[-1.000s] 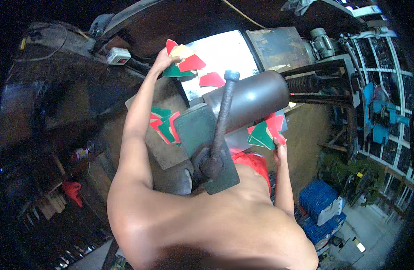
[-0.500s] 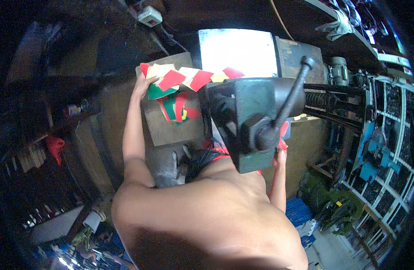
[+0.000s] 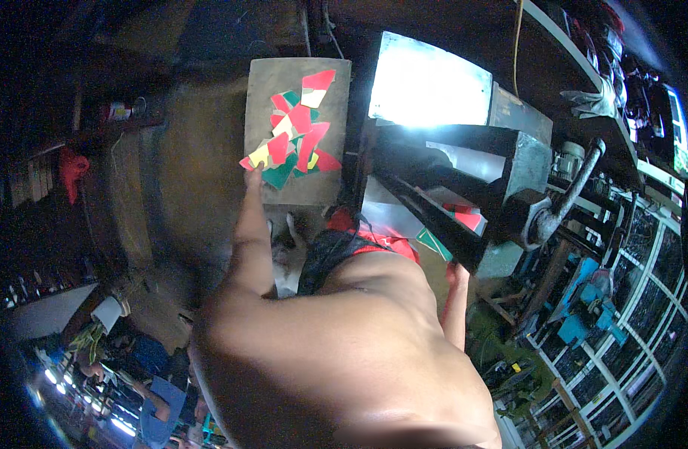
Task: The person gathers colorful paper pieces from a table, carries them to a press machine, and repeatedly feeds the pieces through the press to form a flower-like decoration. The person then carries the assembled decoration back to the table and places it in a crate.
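Red, green, cream and yellow cut sheet pieces (image 3: 291,123) lie overlapping on a grey-brown board (image 3: 299,69) ahead and to the left. At the pile's near edge, my left hand (image 3: 256,176) is closed on some of these pieces, its thumb on top and its fingers mostly hidden below. My right hand (image 3: 456,274) is down beside the heavy dark machine head (image 3: 509,258), its fingers closed at the end of a green sheet piece (image 3: 435,244); the machine partly hides the fingertips. Red sheet pieces (image 3: 462,217) show under the machine's dark beam.
A large nut and bar handle (image 3: 576,198) jut from the machine's right side. A brightly lit panel (image 3: 430,78) stands behind it. A grey motor (image 3: 568,161) sits to the right, near a white window grid (image 3: 621,352). Another person (image 3: 160,408) is at the lower left.
The view has shifted. My left hand has lowered the strung-out pieces onto the board, where they now lie in a pile. The machine head appears farther right, uncovering the red and green pieces near my right hand.
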### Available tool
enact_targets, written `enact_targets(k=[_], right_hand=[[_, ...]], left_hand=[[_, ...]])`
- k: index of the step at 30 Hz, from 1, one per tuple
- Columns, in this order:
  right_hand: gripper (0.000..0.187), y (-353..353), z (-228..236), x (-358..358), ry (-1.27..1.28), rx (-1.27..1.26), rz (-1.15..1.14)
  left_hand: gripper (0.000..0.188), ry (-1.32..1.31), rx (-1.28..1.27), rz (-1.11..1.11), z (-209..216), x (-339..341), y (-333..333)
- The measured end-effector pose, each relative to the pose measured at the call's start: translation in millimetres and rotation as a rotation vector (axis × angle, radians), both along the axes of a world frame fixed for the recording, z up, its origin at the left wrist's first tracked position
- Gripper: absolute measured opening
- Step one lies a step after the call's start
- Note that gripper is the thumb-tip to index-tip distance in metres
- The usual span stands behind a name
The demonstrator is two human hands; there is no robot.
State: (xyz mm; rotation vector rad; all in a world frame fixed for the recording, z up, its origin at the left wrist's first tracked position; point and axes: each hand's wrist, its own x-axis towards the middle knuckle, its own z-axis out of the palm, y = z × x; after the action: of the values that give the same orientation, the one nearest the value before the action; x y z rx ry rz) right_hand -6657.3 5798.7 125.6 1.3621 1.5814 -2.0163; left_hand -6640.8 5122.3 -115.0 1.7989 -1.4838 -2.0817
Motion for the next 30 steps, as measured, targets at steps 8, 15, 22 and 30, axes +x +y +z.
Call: enact_targets(k=[8, 15, 22, 30], right_hand=[[0.030, -17, 18, 19, 0.063, 0.037, 0.033], [0.038, 13, 34, 20, 0.359, -0.067, 0.106], [0.048, 87, 46, 32, 0.519, -0.371, 0.050], [0.050, 169, 73, 43, 0.559, -0.416, 0.293]], left_hand=[[0.044, -0.495, -0.110, -0.261, -7, 41, 55], [0.027, -0.296, 0.006, -1.498, 114, 12, 146], [0.025, 0.402, 0.014, -1.553, 317, -15, 339], [0.031, 0.465, -0.384, -1.345, 381, 6, 586]])
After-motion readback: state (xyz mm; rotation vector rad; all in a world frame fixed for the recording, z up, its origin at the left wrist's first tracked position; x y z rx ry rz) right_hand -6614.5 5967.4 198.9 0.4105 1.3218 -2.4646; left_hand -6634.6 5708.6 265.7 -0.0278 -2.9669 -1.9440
